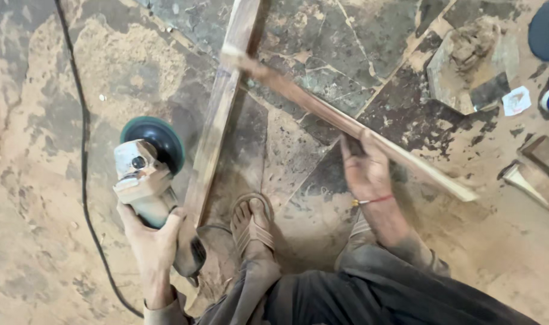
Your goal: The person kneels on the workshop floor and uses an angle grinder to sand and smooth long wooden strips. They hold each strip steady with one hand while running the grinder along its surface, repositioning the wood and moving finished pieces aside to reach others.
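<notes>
The person's left hand (153,238) is wrapped tightly around the body of an angle grinder (147,174), fingers closed on its dusty grey housing; the grinder's round dark sanding disc (157,139) points away from the person and sits just left of a long wooden strip (217,123) that runs up the floor from near the person's foot; whether the disc touches the floor cannot be told. A black power cable (83,156) trails down the left side of the view across the sawdust. The right hand (363,168) rests on a second wooden strip (347,123), fingers laid over its upper edge and gripping it about midway along its length; a red thread is tied round the wrist. This second strip lies at a slant, its far end crossing over the first strip near the top of the view, its near end reaching out to the right. A sandalled foot (252,225) is planted between the two strips, close beside the lower end of the first. The stone floor (322,66) is patterned in dark irregular slabs and thickly covered with sawdust; a stone piece (467,66) heaped with dust lies at the upper right, with a blue disc (548,27) at the corner beyond it.
</notes>
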Demonstrator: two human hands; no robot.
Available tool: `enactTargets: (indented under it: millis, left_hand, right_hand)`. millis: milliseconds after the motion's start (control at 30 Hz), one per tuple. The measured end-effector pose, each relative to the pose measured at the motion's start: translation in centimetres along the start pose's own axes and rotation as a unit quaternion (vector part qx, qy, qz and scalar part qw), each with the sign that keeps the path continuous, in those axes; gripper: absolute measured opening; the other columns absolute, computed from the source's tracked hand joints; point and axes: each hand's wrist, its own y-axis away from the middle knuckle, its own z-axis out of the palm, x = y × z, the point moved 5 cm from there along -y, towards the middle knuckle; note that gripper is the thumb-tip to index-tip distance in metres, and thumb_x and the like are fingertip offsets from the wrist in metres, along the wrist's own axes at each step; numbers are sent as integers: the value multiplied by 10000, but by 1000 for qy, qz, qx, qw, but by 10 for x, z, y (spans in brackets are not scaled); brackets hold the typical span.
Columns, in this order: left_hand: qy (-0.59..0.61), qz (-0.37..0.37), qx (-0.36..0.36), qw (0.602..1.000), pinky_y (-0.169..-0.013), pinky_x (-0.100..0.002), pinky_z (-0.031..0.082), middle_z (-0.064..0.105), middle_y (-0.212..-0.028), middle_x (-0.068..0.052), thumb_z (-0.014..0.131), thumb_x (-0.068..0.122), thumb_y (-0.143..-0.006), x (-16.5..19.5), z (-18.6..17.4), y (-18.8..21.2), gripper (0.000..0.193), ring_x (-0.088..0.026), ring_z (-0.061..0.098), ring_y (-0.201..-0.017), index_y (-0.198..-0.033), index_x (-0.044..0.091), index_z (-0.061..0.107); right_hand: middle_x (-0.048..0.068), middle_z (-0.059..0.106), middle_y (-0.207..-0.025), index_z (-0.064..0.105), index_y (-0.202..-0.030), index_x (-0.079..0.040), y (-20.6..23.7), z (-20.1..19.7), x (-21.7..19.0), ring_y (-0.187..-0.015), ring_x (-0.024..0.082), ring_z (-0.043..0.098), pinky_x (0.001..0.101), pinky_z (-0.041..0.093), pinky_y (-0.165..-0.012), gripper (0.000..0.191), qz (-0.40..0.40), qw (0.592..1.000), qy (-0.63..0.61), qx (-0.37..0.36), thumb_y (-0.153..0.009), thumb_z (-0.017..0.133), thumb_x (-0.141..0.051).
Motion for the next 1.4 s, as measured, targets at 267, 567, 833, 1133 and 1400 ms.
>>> enactTargets:
  millis: [267, 567, 833, 1133, 1400]
  left_hand:
    - [-6, 25, -52, 998, -992, -374, 511, 648, -1280, -184, 810, 153, -767, 31, 32, -14, 835, -237, 636, -1153, -1480, 5, 402]
    - [-62, 128, -132, 981, -892, -441, 577, 703, -1154, -284, 766, 189, -755, 83, 88, -74, 986, -390, 733, -1031, -1584, 6, 264]
    - [-118, 141, -135, 974, -825, -485, 574, 717, -1056, -304, 768, 265, -814, 110, 129, -118, 980, -460, 728, -964, -1590, 10, 226]
    - [-200, 188, -166, 947, -830, -536, 548, 707, -1032, -328, 714, 233, -878, 129, 142, -115, 912, -520, 686, -942, -1595, 1, 201]
    - [-259, 523, -78, 808, -894, -449, 598, 674, -1121, -365, 740, 190, -690, 161, 163, -20, 1034, -464, 722, -1005, -1498, -72, 152]
  right_hand:
    - [219, 711, -1180, 610, -1171, 41, 5, 8, 32, -1154, 281, 686, 339, 597, -990, 328, 130, 988, 84, -13, -1044, 601, -261]
    - [165, 680, -1131, 658, -1215, -40, 89, -5, -89, -1066, 332, 659, 427, 532, -935, 369, -403, 494, 770, -32, -895, 798, -161]
    - [118, 657, -975, 750, -1182, -106, 75, -51, -110, -916, 327, 644, 419, 529, -832, 369, -344, 475, 810, -18, -822, 834, -109]
    - [113, 689, -1024, 743, -1174, -79, 70, -57, -122, -938, 313, 664, 404, 540, -830, 359, -354, 480, 802, -32, -823, 816, -97]
    - [111, 685, -1055, 736, -1191, -73, 66, -70, -121, -964, 304, 669, 394, 542, -845, 351, -337, 493, 802, -23, -847, 802, -95]
